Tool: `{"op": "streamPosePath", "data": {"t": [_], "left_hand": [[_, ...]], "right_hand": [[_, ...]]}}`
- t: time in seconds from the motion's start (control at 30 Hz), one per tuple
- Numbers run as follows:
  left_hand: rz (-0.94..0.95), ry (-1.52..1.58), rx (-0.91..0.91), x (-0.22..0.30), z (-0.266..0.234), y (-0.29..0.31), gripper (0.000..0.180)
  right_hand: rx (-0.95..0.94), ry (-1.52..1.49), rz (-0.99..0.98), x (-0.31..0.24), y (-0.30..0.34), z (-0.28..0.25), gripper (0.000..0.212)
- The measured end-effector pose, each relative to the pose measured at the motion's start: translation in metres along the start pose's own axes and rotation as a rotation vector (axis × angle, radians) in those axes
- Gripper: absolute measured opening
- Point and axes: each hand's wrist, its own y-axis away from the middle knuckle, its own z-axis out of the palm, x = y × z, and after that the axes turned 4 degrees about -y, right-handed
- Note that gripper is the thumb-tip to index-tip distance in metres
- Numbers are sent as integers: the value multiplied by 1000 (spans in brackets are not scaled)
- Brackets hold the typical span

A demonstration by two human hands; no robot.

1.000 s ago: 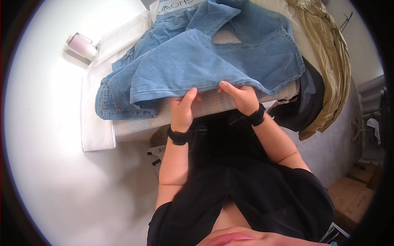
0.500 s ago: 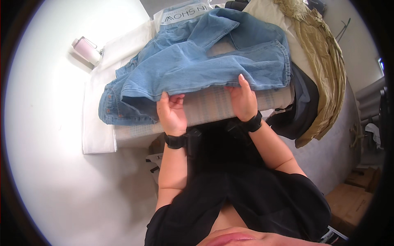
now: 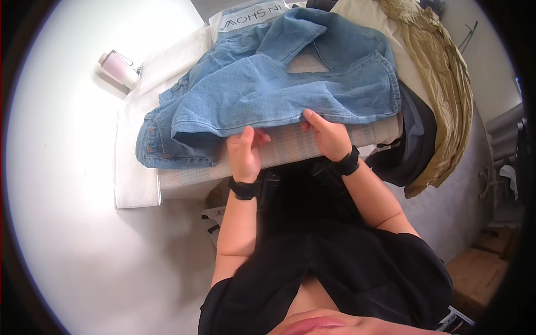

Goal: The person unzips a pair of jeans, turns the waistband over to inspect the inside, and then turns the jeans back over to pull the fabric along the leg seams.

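A pair of light blue jeans [image 3: 245, 86] lies spread over a checked cloth, its waistband toward the left and a leg opening at the right. My left hand [image 3: 244, 156] is at the near side seam, thumb up against the edge and fingers curled beneath it. Farther right along that seam, my right hand [image 3: 330, 138] pinches the denim between its thumb on top and fingers that are partly hidden underneath. Black bands circle both wrists.
The checked cloth [image 3: 268, 149] covers the table. White sheets [image 3: 138, 178] lie at its left end, near a pink bottle [image 3: 118, 68]. A clear-fronted bag [image 3: 251, 19] sits at the back. Tan clothing [image 3: 438, 111] hangs on the right, and cardboard boxes [image 3: 477, 273] stand lower right.
My right hand has slid left along the seam, and my left hand has shifted slightly right, bringing them closer together. The near edge of the jeans has moved a little.
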Motion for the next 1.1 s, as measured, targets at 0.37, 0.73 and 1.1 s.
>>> {"op": "streamPosePath", "data": {"t": [0.37,0.73,1.1], "left_hand": [[-9,-11,12,-3,0,-1,15],[-6,-21,7,-5,-2,-2,18],[-33,-50,-10,2,5,-1,13]], "right_hand": [[83,-92,-1,-3,2,4,9],[20,102,28,-3,9,5,18],[-5,299,79,-7,9,8,21]]}}
